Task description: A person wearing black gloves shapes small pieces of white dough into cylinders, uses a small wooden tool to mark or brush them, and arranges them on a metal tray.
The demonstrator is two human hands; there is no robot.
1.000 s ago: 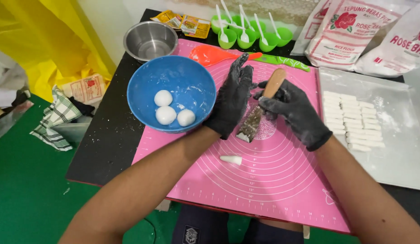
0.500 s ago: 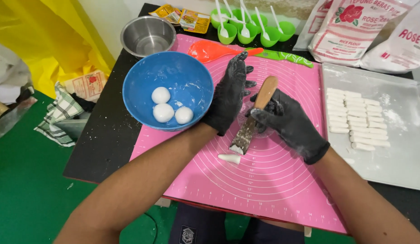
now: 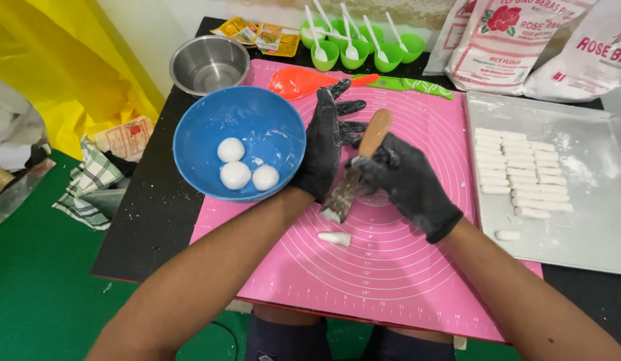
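Blue round plastic bowl (image 3: 240, 144): on the left of the pink silicone mat (image 3: 391, 267); three white dough balls (image 3: 235, 175) lie inside.
Left hand (image 3: 327, 144): black-gloved, flat open, fingers spread and pointing away, little-finger edge just beside the bowl's right rim; grips nothing.
Wooden-handled knife (image 3: 357, 167): long axis runs diagonally, handle end up and to the right, dough-smeared blade tip down and to the left, tilted over the mat.
Knife position: between the two hands, blade just right of the left palm; contact with it cannot be told.
Small white dough piece (image 3: 334, 238): on the mat just below the blade tip, apart from it.
Right hand (image 3: 407, 184): black-gloved, closed round the knife handle.
Metal tray (image 3: 591, 200): right of the mat, carrying rows of white dough sticks (image 3: 518, 167).
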